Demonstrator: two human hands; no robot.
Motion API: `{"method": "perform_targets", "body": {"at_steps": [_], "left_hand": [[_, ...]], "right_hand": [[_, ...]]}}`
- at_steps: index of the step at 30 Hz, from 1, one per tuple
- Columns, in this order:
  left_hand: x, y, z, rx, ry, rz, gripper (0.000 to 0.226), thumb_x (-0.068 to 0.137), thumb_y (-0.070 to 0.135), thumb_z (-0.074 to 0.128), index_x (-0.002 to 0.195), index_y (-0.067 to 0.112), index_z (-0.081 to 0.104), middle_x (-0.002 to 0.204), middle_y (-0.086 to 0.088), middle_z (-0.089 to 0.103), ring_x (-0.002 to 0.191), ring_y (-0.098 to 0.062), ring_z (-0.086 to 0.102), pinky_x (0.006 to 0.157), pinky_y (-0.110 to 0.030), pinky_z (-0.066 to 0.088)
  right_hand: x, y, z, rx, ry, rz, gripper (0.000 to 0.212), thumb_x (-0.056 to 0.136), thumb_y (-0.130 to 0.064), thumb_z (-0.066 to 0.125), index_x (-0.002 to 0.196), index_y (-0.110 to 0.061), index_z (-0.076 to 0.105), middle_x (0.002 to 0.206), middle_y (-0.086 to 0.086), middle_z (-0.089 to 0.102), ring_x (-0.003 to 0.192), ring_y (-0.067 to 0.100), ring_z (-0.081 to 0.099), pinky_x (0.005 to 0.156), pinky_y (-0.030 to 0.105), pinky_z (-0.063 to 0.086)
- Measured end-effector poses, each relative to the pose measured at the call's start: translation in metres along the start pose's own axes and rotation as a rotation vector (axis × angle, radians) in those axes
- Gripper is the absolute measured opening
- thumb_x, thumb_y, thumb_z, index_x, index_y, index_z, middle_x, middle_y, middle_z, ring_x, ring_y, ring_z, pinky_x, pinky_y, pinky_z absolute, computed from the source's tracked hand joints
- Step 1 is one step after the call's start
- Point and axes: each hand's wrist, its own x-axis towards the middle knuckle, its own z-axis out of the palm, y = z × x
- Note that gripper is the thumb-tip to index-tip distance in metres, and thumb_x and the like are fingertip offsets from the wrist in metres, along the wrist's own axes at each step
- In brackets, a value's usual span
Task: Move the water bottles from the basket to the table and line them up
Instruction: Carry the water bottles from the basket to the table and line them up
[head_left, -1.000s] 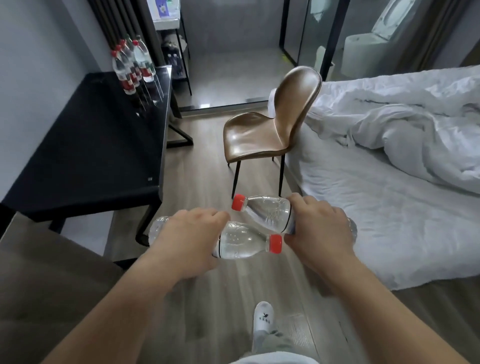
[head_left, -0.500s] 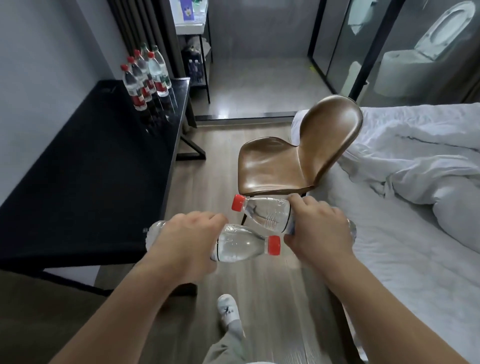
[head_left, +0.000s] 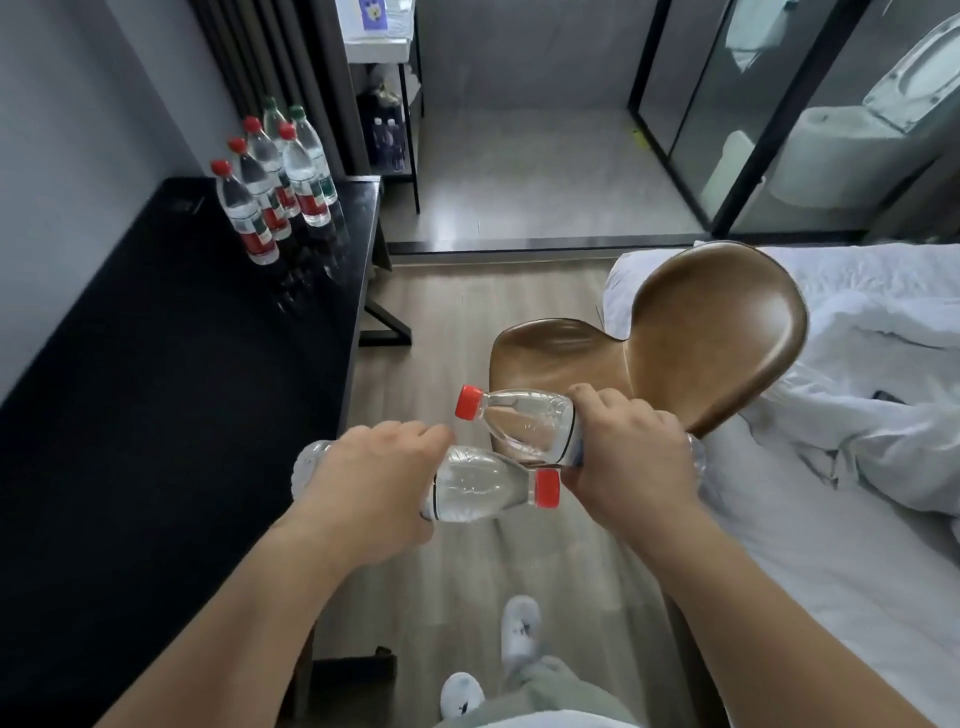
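Brown chair (head_left: 717, 338) stands ahead; left hand (head_left: 374, 488) grips lower bottle (head_left: 478, 488), right hand (head_left: 628, 462) upper bottle (head_left: 524, 421).

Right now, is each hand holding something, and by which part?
Yes, both. The left hand grips a water bottle around its body, cap pointing right. The right hand grips a second bottle around its body, cap pointing left.

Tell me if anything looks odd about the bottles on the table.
Nothing spilled or toppled. The bottles on the black table stand upright at its far end, but bunched rather than in one line, and two at the back have green caps while the rest are red.
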Motion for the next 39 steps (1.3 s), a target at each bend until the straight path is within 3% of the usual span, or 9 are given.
{"method": "perform_targets", "body": {"at_steps": [6, 11, 16, 19, 30, 39], "left_hand": [[0.086, -0.048, -0.011, 0.016, -0.005, -0.078, 0.038, 0.081, 0.029, 0.067, 0.103, 0.032, 0.036, 0.094, 0.013, 0.045, 0.091, -0.013, 0.049, 0.075, -0.026, 0.033], [0.146, -0.093, -0.030, -0.020, -0.003, -0.166, 0.039, 0.079, 0.026, 0.068, 0.111, 0.033, 0.047, 0.098, 0.013, 0.053, 0.094, -0.011, 0.054, 0.076, -0.025, 0.037], [0.189, -0.142, -0.041, -0.028, 0.010, -0.266, 0.036, 0.079, 0.026, 0.069, 0.104, 0.035, 0.045, 0.093, 0.014, 0.050, 0.089, -0.009, 0.053, 0.076, -0.025, 0.038], [0.207, -0.175, -0.046, -0.085, -0.008, -0.320, 0.034, 0.077, 0.033, 0.068, 0.103, 0.035, 0.047, 0.093, 0.014, 0.051, 0.091, -0.009, 0.053, 0.082, -0.028, 0.044], [0.255, -0.306, -0.057, -0.139, 0.037, -0.534, 0.033, 0.078, 0.032, 0.068, 0.101, 0.036, 0.044, 0.095, 0.014, 0.052, 0.091, -0.008, 0.053, 0.071, -0.025, 0.033], [0.264, -0.356, -0.057, -0.252, 0.017, -0.797, 0.037, 0.079, 0.032, 0.069, 0.107, 0.038, 0.046, 0.099, 0.014, 0.053, 0.092, -0.008, 0.054, 0.070, -0.024, 0.039]], "right_hand": [[0.113, -0.015, 0.015, 0.036, -0.064, -0.095, 0.056, 0.069, -0.032, 0.078, 0.121, -0.026, 0.058, 0.100, -0.003, 0.065, 0.088, 0.030, 0.064, 0.071, 0.037, 0.036], [0.209, -0.030, 0.025, 0.069, -0.114, -0.173, 0.057, 0.070, -0.034, 0.078, 0.123, -0.030, 0.056, 0.106, -0.005, 0.066, 0.093, 0.028, 0.064, 0.077, 0.039, 0.042], [0.293, -0.062, 0.029, 0.116, -0.114, -0.297, 0.057, 0.075, -0.035, 0.075, 0.127, -0.031, 0.052, 0.112, -0.005, 0.065, 0.102, 0.028, 0.064, 0.083, 0.038, 0.042], [0.338, -0.086, 0.033, 0.158, -0.108, -0.345, 0.058, 0.076, -0.031, 0.073, 0.130, -0.030, 0.052, 0.114, -0.003, 0.065, 0.104, 0.029, 0.064, 0.086, 0.038, 0.043], [0.477, -0.209, 0.048, 0.126, -0.108, -0.544, 0.059, 0.077, -0.035, 0.070, 0.132, -0.030, 0.048, 0.116, -0.005, 0.064, 0.108, 0.027, 0.063, 0.090, 0.040, 0.045], [0.550, -0.292, 0.061, 0.117, -0.115, -0.824, 0.067, 0.077, -0.041, 0.076, 0.136, -0.029, 0.048, 0.114, -0.004, 0.063, 0.106, 0.027, 0.063, 0.087, 0.041, 0.045]]}}
